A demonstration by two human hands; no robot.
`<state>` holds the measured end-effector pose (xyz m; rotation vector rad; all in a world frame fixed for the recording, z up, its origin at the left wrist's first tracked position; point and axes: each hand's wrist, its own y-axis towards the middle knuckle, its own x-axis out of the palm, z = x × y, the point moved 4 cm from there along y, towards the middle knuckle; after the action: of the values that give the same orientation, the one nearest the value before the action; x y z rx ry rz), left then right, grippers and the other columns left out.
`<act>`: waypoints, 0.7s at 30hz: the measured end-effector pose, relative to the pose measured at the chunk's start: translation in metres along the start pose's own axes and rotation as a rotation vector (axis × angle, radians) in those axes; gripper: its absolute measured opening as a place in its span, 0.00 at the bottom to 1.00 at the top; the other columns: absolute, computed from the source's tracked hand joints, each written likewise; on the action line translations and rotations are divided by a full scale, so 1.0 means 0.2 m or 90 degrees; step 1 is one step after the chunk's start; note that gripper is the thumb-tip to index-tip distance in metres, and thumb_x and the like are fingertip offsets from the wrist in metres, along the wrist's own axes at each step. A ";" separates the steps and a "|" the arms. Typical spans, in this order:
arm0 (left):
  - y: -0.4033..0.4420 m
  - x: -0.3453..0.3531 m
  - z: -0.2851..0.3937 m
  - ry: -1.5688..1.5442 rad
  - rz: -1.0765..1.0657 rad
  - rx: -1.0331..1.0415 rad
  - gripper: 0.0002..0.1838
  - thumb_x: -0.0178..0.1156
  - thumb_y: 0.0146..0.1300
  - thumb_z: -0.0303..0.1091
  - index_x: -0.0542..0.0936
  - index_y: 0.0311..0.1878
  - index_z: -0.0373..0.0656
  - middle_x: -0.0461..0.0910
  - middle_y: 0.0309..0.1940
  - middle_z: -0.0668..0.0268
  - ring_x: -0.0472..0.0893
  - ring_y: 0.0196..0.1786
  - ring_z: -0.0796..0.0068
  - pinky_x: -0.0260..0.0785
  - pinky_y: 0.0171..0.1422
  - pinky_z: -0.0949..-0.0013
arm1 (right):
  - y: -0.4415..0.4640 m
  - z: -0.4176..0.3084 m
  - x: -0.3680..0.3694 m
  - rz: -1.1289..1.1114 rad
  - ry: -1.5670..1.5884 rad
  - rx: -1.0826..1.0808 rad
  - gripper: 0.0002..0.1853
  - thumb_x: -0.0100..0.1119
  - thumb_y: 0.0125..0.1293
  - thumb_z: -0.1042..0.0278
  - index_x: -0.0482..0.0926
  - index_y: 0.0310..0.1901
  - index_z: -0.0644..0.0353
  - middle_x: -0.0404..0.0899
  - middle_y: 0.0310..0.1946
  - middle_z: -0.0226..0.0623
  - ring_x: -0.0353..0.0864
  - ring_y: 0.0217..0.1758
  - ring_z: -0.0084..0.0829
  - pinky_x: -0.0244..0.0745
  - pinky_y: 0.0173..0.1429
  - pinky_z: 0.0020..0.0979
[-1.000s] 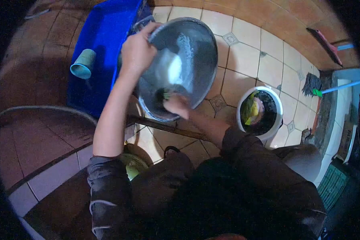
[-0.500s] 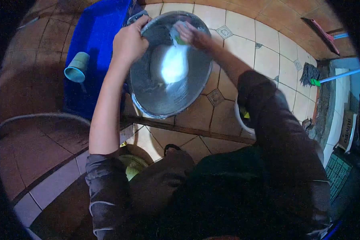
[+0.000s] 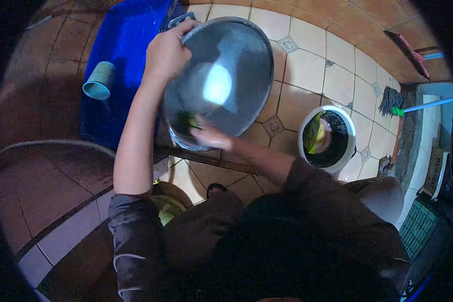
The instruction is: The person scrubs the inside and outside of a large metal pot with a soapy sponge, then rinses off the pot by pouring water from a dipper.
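A large grey metal pot [image 3: 249,65] is tilted with its wide mouth facing me, and a bright glare lies on its inner bottom. My left hand [image 3: 167,58] is closed on its upper-left rim, beside a side handle [image 3: 178,20]. Inside the pot, at its lower wall, my right hand [image 3: 211,136] presses a green scrubbing pad [image 3: 187,121] against the metal. Motion blurs that hand and the pad, and the fingers' far side is hidden. Wet streaks of suds [image 3: 231,45] show on the upper inner wall.
Left of the pot lies a blue tub [image 3: 128,35] holding a pale cup [image 3: 100,80] on its side. To the right stands a white bucket [image 3: 351,132] with something yellow-green inside. Farther right are a mop [image 3: 391,103], a squeegee [image 3: 410,55] and a green crate [image 3: 420,229].
My right hand has swept from the pot's upper wall down to its lower wall with the pad. The pot has shifted slightly right, and the white bucket, earlier mostly behind my arm, now shows.
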<state>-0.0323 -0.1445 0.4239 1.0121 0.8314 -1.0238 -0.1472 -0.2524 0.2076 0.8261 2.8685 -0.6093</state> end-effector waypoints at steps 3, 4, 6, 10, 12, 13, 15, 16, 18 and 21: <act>-0.02 0.00 0.07 0.002 -0.065 -0.014 0.27 0.55 0.50 0.23 0.79 0.54 0.60 0.82 0.39 0.53 0.81 0.43 0.48 0.73 0.47 0.54 | 0.09 0.27 -0.58 0.001 -0.682 -0.090 0.28 0.51 0.62 0.57 0.68 0.63 0.61 0.69 0.62 0.54 0.65 0.69 0.47 0.44 0.77 0.54; -0.03 0.01 0.08 0.008 -0.097 -0.025 0.28 0.54 0.49 0.21 0.78 0.55 0.59 0.82 0.41 0.52 0.81 0.45 0.48 0.73 0.48 0.56 | 0.17 0.31 -0.77 0.144 -0.838 -0.298 0.25 0.47 0.64 0.62 0.69 0.62 0.60 0.68 0.63 0.52 0.62 0.71 0.48 0.41 0.77 0.58; -0.02 0.01 0.07 0.019 -0.078 -0.004 0.28 0.54 0.49 0.22 0.78 0.55 0.59 0.82 0.40 0.52 0.81 0.44 0.48 0.73 0.47 0.55 | 0.51 0.29 -1.06 0.113 -0.753 -0.463 0.27 0.44 0.66 0.65 0.63 0.67 0.62 0.64 0.67 0.50 0.59 0.72 0.48 0.37 0.79 0.52; -0.02 0.00 0.01 -0.004 -0.075 -0.049 0.29 0.54 0.48 0.21 0.78 0.54 0.60 0.82 0.41 0.55 0.81 0.44 0.49 0.74 0.47 0.57 | 0.40 0.37 -0.92 0.119 -0.566 -0.313 0.28 0.46 0.67 0.68 0.61 0.68 0.63 0.64 0.67 0.51 0.63 0.69 0.50 0.49 0.76 0.49; 0.01 -0.01 0.03 -0.018 -0.040 -0.056 0.27 0.55 0.48 0.22 0.79 0.52 0.60 0.83 0.40 0.56 0.82 0.43 0.50 0.74 0.46 0.56 | 0.15 0.30 -0.62 -0.006 -0.580 -0.049 0.30 0.50 0.65 0.68 0.60 0.69 0.63 0.63 0.67 0.53 0.67 0.67 0.52 0.61 0.70 0.50; 0.02 0.01 0.05 -0.023 -0.007 -0.041 0.24 0.55 0.48 0.23 0.79 0.50 0.60 0.83 0.38 0.57 0.82 0.42 0.51 0.75 0.46 0.55 | 0.11 0.30 -0.40 -0.053 -0.486 0.026 0.32 0.50 0.65 0.64 0.58 0.70 0.62 0.66 0.64 0.53 0.69 0.64 0.52 0.63 0.68 0.49; 0.00 0.04 0.06 -0.037 0.022 -0.024 0.22 0.56 0.48 0.24 0.80 0.47 0.59 0.84 0.37 0.59 0.83 0.41 0.52 0.75 0.45 0.54 | 0.15 0.21 0.08 -0.092 0.026 0.072 0.36 0.50 0.64 0.56 0.54 0.71 0.61 0.73 0.57 0.54 0.74 0.59 0.51 0.68 0.65 0.47; 0.02 0.03 0.03 -0.045 0.026 -0.018 0.21 0.56 0.48 0.24 0.80 0.47 0.59 0.84 0.38 0.60 0.83 0.41 0.52 0.75 0.45 0.54 | 0.16 0.11 0.18 -0.074 0.231 0.075 0.38 0.51 0.64 0.52 0.52 0.72 0.60 0.76 0.54 0.54 0.77 0.57 0.50 0.70 0.64 0.46; 0.05 0.02 -0.03 -0.062 0.037 -0.016 0.21 0.56 0.49 0.25 0.79 0.47 0.58 0.85 0.38 0.61 0.83 0.41 0.52 0.75 0.45 0.53 | 0.08 -0.17 0.08 -0.041 0.330 0.081 0.37 0.52 0.64 0.49 0.56 0.70 0.61 0.75 0.56 0.53 0.75 0.60 0.49 0.67 0.67 0.45; 0.08 0.04 -0.05 -0.037 0.044 -0.004 0.21 0.56 0.49 0.25 0.79 0.47 0.57 0.84 0.38 0.61 0.83 0.41 0.51 0.74 0.44 0.53 | -0.05 0.01 -0.07 0.090 -0.045 -0.048 0.28 0.51 0.67 0.52 0.69 0.62 0.61 0.75 0.57 0.51 0.76 0.59 0.47 0.65 0.68 0.44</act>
<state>-0.0161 -0.1343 0.4170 0.9954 0.7465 -0.9865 -0.1402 -0.2687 0.2114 0.9656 2.7227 -0.4996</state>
